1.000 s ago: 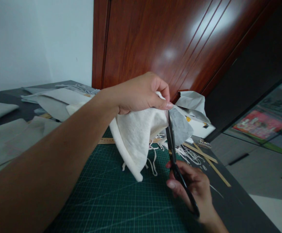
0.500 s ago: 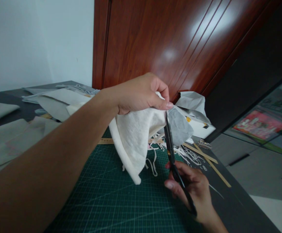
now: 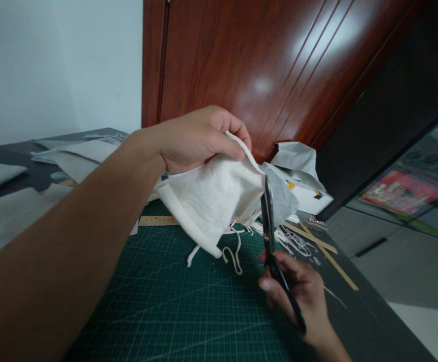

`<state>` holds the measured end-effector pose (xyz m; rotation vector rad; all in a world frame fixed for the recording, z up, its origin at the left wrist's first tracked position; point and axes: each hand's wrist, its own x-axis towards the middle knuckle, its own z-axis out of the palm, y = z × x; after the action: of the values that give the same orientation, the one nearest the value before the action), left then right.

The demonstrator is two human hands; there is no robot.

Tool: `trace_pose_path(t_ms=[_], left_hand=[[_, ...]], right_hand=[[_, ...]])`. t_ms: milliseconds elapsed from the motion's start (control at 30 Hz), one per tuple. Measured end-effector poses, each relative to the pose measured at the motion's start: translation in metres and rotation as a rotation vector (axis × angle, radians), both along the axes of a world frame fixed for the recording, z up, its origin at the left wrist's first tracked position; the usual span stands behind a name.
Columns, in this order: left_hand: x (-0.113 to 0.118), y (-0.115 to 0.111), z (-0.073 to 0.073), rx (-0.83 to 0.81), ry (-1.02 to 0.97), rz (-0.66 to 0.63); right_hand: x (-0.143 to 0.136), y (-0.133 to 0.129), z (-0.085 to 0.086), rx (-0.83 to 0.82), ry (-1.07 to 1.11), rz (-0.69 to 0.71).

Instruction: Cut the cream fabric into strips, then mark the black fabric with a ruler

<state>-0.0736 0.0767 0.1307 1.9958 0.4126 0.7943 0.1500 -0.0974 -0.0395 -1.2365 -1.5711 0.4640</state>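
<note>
White cloth: one piece (image 3: 214, 191), hanging below and beyond the left hand's fingers, its rolled edge slanting down over the green mat (image 3: 181, 311).
Left hand: (image 3: 203, 138) fingers narrow, pinched on the upper edge of the cloth between thumb and fingertips; a corner of the cloth reaches out past them towards the scissors.
Right hand: (image 3: 301, 286) fingers closed round the handles of the scissors.
Scissors: one black pair (image 3: 268, 226), pointing up and away from the right fingers, tips at the corner of the cloth; whether the blades touch it, cannot tell.
White box: one (image 3: 313, 198), beyond the right fingers, with yellow and black patches; its contents are hidden.
Grey wrapping: one crumpled sheet or bag (image 3: 297, 156), by the top of the box; contents cannot be told.
Glass-fronted cabinet: (image 3: 411, 196) well to the right of both hands, a red item (image 3: 402, 191) behind the glass.
Strings: a white tangle (image 3: 297, 241) beyond the right fingers; looser ends (image 3: 237, 256) below the cloth.
Wooden ruler: (image 3: 158, 220) below the left wrist, at the mat's far edge.
Light strips: two, crossed (image 3: 339, 264), right of the scissors on the counter (image 3: 377, 322).
Pale fabric pieces: several (image 3: 7, 216), left of the left forearm.
</note>
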Motion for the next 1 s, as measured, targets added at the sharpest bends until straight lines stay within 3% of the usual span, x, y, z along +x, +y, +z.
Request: trace_pose_path(t_ms=[167, 400, 567, 867, 1000], left_hand=[[0.008, 0.004, -0.006, -0.002, -0.068, 0.025], [0.019, 0.001, -0.009, 0.124, -0.073, 0.126], [0.022, -0.001, -0.009, 0.194, -0.097, 0.119], [0.047, -0.004, -0.022, 0.108, -0.281, 0.144], [0.052, -0.008, -0.025, -0.004, -0.308, 0.116]], right_hand=[[0.002, -0.002, -0.003, -0.022, 0.040, 0.022], [0.006, -0.001, -0.007, 0.006, 0.023, 0.030], [0.009, -0.002, -0.009, 0.029, -0.013, 0.026], [0.007, -0.001, -0.010, 0.018, 0.000, 0.030], [0.005, -0.002, -0.008, 0.028, 0.019, 0.049]])
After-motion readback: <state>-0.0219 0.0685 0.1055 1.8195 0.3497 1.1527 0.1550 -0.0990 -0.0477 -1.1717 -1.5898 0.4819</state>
